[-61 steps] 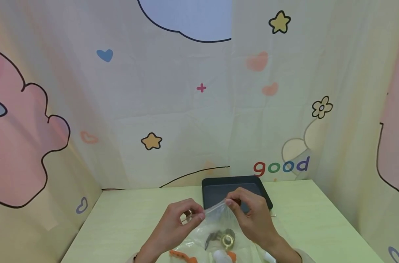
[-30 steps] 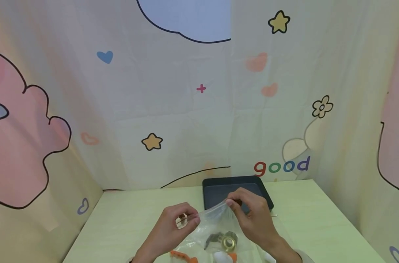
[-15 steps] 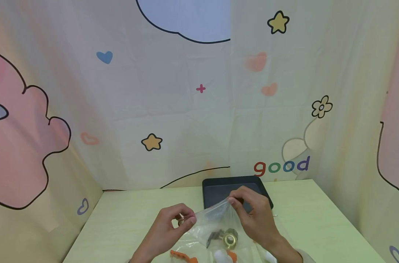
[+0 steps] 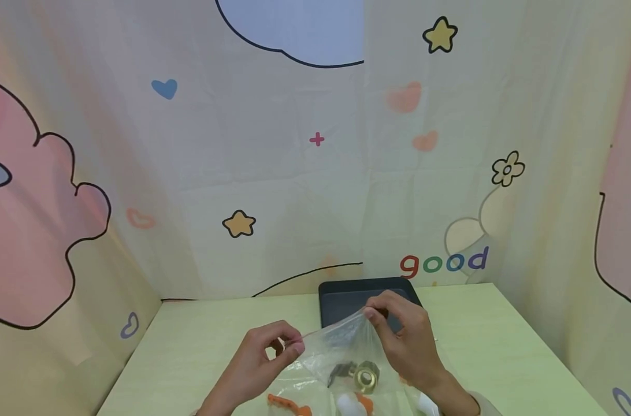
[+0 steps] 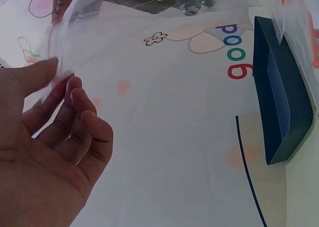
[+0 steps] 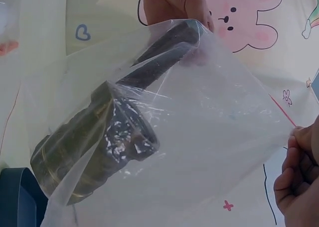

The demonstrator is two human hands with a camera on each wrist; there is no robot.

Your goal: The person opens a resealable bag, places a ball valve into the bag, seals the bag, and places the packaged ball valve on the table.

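My left hand and right hand pinch the top edge of a clear plastic zip bag between thumb and fingers, the right hand higher. Along that edge runs a thin red line, stretched between the hands. A brass valve with a dark lever shows through the plastic. From the right wrist, the valve's threaded body and lever appear large inside the bag, with my right hand at the right edge. My left hand's other fingers curl loosely in its own view.
Behind the right hand, a dark rectangular tray stands against the printed curtain. Other clear plastic with orange pieces and a white piece lies at the near edge of the pale table.
My left hand has drifted left and my right hand slightly up and right, so the gap between them is wider. The bag's edge is drawn out longer, and the valve has shifted slightly right.
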